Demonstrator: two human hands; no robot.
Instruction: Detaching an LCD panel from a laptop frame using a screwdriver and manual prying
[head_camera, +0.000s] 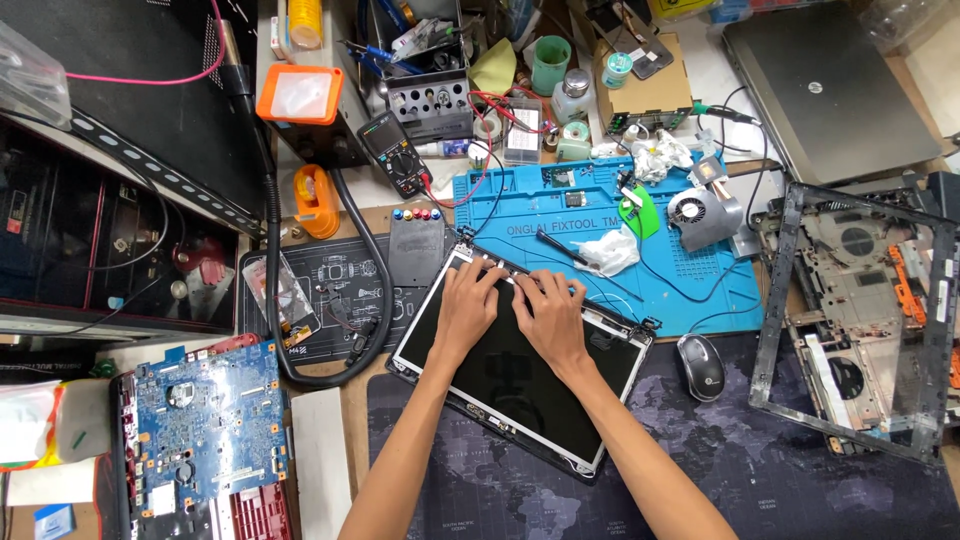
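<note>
Both hands lie flat on a bare laptop screen panel with a dark glass face and thin metal frame (520, 375), which rests tilted near the middle of the desk, half on the dark map-printed desk mat (700, 470). The left hand (468, 308) and right hand (548, 312) sit side by side, fingers spread and pressed onto the panel's far edge, pinching nothing. That edge touches the blue silicone repair mat (690, 290). A black computer mouse (701, 366) sits just beside the panel's right corner.
</note>
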